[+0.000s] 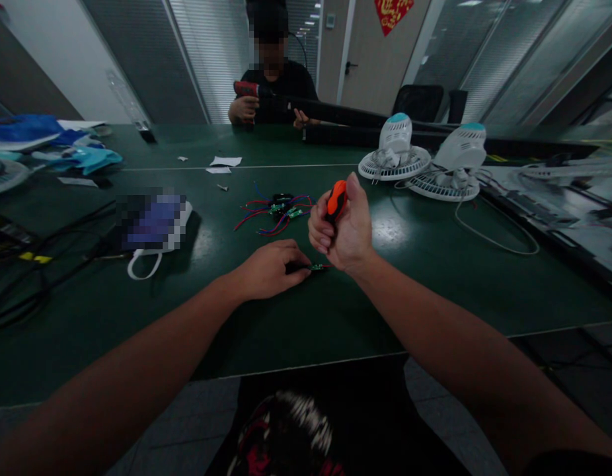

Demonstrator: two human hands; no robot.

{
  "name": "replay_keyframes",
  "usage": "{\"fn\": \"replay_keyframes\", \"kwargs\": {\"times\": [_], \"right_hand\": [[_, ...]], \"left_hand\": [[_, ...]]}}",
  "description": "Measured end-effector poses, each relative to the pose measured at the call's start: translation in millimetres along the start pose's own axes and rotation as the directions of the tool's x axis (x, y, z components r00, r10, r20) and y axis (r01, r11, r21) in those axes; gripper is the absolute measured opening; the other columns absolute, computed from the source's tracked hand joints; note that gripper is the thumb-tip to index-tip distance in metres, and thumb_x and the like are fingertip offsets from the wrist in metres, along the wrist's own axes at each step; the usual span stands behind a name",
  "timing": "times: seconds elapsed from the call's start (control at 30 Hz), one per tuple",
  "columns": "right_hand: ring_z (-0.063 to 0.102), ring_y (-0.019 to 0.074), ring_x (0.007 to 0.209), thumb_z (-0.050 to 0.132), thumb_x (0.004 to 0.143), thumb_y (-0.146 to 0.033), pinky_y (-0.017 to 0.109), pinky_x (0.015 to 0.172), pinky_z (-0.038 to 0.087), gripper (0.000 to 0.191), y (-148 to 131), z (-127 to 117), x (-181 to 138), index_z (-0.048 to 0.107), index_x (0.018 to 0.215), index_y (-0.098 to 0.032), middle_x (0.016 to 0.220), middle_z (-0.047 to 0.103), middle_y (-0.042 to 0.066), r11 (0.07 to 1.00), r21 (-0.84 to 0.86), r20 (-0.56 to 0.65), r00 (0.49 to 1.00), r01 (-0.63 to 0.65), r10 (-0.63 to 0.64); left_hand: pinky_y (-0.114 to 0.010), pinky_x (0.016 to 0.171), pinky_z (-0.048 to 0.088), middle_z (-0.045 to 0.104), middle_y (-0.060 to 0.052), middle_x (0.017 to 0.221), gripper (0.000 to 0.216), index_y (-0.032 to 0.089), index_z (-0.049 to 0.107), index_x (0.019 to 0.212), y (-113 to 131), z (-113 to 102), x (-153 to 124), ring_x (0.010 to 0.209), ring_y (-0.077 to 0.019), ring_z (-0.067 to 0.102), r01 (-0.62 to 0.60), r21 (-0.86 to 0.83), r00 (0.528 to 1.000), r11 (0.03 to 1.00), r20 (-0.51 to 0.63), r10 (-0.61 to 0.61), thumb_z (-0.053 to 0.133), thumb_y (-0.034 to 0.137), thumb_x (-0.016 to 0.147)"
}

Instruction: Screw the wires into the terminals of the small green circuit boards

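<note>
Low over the green table, my left hand (273, 270) pinches a small green circuit board (316, 267) with a dark part under the fingers. A red wire sticks out of its right end. Just right of it and higher, my right hand (343, 231) is wrapped round an orange and black screwdriver handle (336, 201); its shaft is not visible. Beyond both hands lies a cluster of small circuit boards (286, 210) with red and blue wires.
A phone-like device (157, 221) with a white strap lies left, near black cables (23, 291). White fan heads (447, 162) stand back right. Across the table (306, 330), a person (286, 86) holds a red drill (246, 89) and a long black bar (336, 112). Paper scraps (225, 161) lie further back.
</note>
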State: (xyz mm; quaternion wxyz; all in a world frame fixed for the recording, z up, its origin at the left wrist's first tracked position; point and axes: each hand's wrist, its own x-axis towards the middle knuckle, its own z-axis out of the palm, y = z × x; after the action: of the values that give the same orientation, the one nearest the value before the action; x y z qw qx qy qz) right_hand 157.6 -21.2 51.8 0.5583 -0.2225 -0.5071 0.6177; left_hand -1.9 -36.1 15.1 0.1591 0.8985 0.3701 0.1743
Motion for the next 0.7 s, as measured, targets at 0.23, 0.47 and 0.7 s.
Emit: {"fn": "replay_keyframes", "kwargs": {"times": [0.23, 0.47, 0.7], "right_hand": [[0.021, 0.0074, 0.034, 0.026, 0.079, -0.085, 0.022, 0.03, 0.02, 0.065, 0.1, 0.2, -0.3, 0.044, 0.063, -0.025, 0.043, 0.024, -0.009, 0.999, -0.009, -0.012, 0.999, -0.041, 0.041], [0.023, 0.0077, 0.035, 0.027, 0.083, -0.081, 0.021, 0.03, 0.022, 0.062, 0.4, 0.2, 0.1, 0.047, 0.068, -0.024, 0.043, 0.025, -0.009, 0.999, 0.018, -0.024, 0.999, -0.045, 0.046], [0.023, 0.0065, 0.034, 0.036, 0.082, -0.079, 0.021, 0.031, 0.022, 0.06, 2.1, -1.7, 0.6, 0.053, 0.07, -0.023, 0.043, 0.026, -0.01, 1.0, -0.01, 0.032, 0.999, -0.003, 0.003]], "left_hand": [[-0.032, 0.077, 0.051, 0.064, -0.006, 0.091, 0.02, 0.016, 0.071, 0.099, 0.8, -0.5, -0.1, 0.085, -0.0177, 0.061, 0.01, 0.007, 1.0, 1.0, 0.011, -0.01, 0.059, 0.027, 0.088], [-0.033, 0.079, 0.051, 0.065, -0.007, 0.093, 0.02, 0.016, 0.071, 0.1, 1.0, -0.3, 0.8, 0.087, -0.0184, 0.062, 0.017, 0.0, 1.0, 1.0, 0.02, -0.017, 0.059, 0.027, 0.088], [-0.032, 0.079, 0.051, 0.065, -0.007, 0.092, 0.02, 0.017, 0.07, 0.098, 1.0, -0.8, 0.5, 0.087, -0.0184, 0.062, 0.013, 0.0, 1.0, 1.0, 0.013, -0.013, 0.058, 0.028, 0.088]]}}
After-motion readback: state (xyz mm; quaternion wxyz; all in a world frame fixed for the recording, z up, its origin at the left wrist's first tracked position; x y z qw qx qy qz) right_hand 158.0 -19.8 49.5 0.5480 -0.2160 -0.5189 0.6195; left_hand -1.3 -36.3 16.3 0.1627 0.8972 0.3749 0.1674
